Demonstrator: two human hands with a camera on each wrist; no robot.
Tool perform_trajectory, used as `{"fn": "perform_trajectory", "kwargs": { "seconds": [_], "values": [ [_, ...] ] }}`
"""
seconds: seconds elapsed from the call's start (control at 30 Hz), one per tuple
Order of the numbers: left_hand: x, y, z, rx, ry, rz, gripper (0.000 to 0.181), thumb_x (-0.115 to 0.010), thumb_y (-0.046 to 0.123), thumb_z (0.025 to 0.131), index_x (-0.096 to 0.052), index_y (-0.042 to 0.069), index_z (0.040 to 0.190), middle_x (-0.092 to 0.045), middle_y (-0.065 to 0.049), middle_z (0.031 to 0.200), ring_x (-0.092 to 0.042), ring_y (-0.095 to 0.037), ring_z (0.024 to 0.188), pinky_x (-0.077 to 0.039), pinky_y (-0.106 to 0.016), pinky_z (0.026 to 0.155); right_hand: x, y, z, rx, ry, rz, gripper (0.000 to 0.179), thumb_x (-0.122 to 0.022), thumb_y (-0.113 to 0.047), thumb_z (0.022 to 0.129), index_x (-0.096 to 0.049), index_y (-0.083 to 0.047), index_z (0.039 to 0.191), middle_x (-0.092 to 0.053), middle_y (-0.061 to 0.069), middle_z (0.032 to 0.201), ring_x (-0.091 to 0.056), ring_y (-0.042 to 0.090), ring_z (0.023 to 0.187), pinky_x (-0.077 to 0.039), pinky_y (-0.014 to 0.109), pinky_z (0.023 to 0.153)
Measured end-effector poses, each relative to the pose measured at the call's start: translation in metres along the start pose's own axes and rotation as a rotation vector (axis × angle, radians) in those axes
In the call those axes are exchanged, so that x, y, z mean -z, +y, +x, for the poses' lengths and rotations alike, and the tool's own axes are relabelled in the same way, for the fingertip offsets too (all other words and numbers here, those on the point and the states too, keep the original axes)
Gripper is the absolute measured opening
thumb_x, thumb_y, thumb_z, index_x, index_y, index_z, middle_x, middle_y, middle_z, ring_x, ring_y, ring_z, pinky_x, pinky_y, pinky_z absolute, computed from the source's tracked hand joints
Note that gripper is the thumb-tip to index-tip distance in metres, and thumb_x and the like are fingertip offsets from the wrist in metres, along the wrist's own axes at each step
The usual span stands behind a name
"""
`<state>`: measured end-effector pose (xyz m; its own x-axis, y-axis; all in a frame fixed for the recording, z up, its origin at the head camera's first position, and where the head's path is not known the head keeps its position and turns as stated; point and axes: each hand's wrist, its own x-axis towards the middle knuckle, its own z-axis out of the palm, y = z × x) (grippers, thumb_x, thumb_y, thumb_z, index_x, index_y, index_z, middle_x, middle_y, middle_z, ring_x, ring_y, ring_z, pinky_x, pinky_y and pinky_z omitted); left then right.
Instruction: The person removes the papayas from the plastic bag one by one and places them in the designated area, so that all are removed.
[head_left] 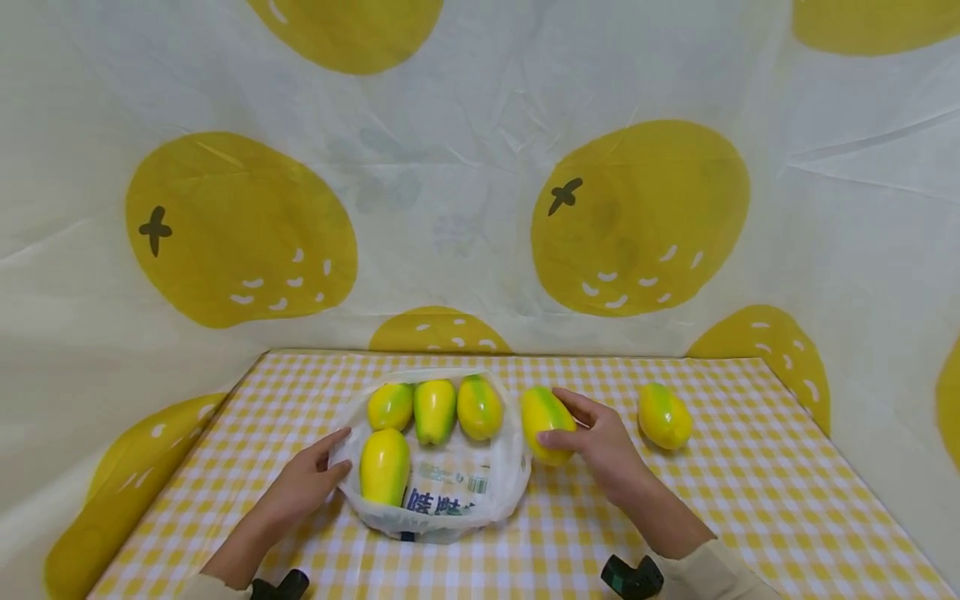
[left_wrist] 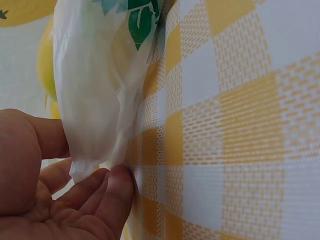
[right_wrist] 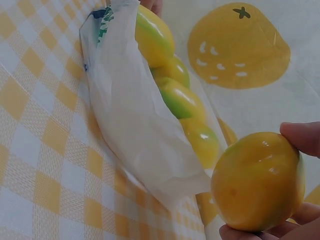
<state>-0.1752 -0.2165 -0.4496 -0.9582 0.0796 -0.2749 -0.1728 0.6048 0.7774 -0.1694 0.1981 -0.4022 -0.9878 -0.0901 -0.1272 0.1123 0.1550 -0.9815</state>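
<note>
A white plastic bag (head_left: 510, 487) lies with its mouth spread wide on the table, several yellow-green papayas (head_left: 435, 412) inside it. At the bag's left edge, my left hand (head_left: 311, 475) pinches the rim, thumb and fingers on either side of the thin plastic (left_wrist: 95, 100). My right hand (head_left: 607, 446) grips another papaya (head_left: 546, 425) right beside the bag's right rim. In the right wrist view this papaya (right_wrist: 257, 182) shows its blunt end, with the thumb and fingertips around its sides.
One more papaya (head_left: 664, 417) lies on the table to the right of my right hand. A yellow-and-white checked cloth (head_left: 750, 517) covers the tabletop. Behind it hangs a pale curtain (head_left: 450, 192) printed with large yellow fruits.
</note>
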Motion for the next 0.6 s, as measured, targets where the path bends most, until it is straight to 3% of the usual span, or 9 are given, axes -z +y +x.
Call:
{"fn": "perform_trajectory", "kwargs": {
  "seconds": [0.23, 0.6],
  "values": [
    [-0.002, 0.005, 0.001, -0.015, 0.001, 0.010, 0.065, -0.057, 0.023, 0.107, -0.031, 0.011, 0.165, -0.029, -0.027, 0.169, -0.033, -0.047, 0.155, -0.038, -0.062, 0.121, 0.009, 0.002, 0.001, -0.008, 0.017, 0.015, 0.078, -0.079, -0.010, 0.089, -0.043, -0.008, 0.159, -0.038, 0.016, 0.168, -0.046, 0.039, 0.149, -0.052, 0.012, 0.093],
    [0.001, 0.002, 0.000, -0.002, -0.013, 0.032, 0.066, -0.056, 0.025, 0.107, -0.030, 0.010, 0.165, -0.028, -0.029, 0.168, -0.033, -0.048, 0.154, -0.039, -0.062, 0.120, 0.016, 0.005, -0.002, -0.027, 0.039, -0.025, 0.078, -0.080, -0.010, 0.089, -0.044, -0.007, 0.158, -0.038, 0.018, 0.167, -0.044, 0.042, 0.151, -0.052, 0.020, 0.099]
  ]
}}
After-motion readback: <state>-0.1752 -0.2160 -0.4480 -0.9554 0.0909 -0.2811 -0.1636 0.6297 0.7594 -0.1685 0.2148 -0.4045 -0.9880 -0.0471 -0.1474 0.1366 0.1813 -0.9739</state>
